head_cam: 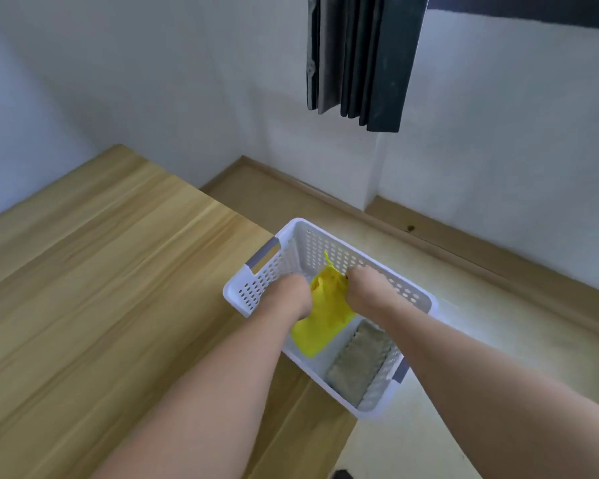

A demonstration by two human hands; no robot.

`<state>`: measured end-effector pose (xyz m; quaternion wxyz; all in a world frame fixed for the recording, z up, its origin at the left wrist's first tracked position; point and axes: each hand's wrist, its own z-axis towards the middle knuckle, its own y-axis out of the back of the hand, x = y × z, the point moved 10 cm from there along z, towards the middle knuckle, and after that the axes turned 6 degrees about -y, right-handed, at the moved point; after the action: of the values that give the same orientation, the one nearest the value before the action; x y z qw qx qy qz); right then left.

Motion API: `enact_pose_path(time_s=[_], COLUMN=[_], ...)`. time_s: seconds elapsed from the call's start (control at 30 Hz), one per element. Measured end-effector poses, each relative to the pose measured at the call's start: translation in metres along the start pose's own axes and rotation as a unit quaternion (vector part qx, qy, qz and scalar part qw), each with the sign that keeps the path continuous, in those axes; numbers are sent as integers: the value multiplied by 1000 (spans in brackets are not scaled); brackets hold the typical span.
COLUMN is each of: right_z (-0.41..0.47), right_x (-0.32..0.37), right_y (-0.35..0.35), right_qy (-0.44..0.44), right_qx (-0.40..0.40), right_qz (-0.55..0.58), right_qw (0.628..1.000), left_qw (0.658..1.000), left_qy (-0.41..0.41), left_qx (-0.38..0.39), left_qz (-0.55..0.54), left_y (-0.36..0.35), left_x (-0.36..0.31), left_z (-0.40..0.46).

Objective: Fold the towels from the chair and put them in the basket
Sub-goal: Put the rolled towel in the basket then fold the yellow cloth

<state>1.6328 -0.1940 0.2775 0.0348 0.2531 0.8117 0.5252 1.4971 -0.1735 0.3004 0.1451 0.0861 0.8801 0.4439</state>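
The yellow towel [320, 319] is down inside the white basket [325, 233], at the far end of it, and I have it between both hands. It reads as light and limp: it bunches and creases where I hold it, and a thin corner sticks up against the basket's far wall. Cloth like this won't keep its fold by itself, so I judge the safe hold is at the two ends of the folded bundle, pressing it flat onto the basket floor before letting go, not pinching one loose corner.

My left hand [289, 293] is on the towel's left side and my right hand [365, 292] on its right, a little apart with the towel showing between them. The fingers point down into the basket and away from the camera, so I cannot tell whether they are curled round the cloth or only pressing it.

Beside the yellow towel, at the near end of the same basket, lies a folded grey towel [357, 364]. The basket sits on the floor just beside the corner of the wooden counter [101, 288]. A dark curtain [360, 60] hangs on the wall beyond.
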Motion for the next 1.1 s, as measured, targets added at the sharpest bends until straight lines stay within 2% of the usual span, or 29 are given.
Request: enact_pose_path(time_s=[0.33,0.6,0.77,0.9,1.0,1.1], right_z=[43,57,49,24,-12,-56], right_x=[-22,-24,-22,-13,0,19], right_y=[-73,-84,-82,-53,-13,16], right_qy=[-81,-72,-87,-48,-18,-5], right_qx=[113,112,133,101,39,-11], right_qz=[-116,-134,-158,-93,-27,29], right_qw=[984,982,975,989,999,999], left_qw=[983,984,984,992,998,989], left_qy=[65,82,66,45,-24,-99], left_qx=[168,151,150,91,7,-103], left_qz=[46,50,68,71,61,21], left_y=[-77,-99,-99,-66,-29,1], left_x=[11,26,22,17,10,17], left_z=[58,78,76,54,21,-22])
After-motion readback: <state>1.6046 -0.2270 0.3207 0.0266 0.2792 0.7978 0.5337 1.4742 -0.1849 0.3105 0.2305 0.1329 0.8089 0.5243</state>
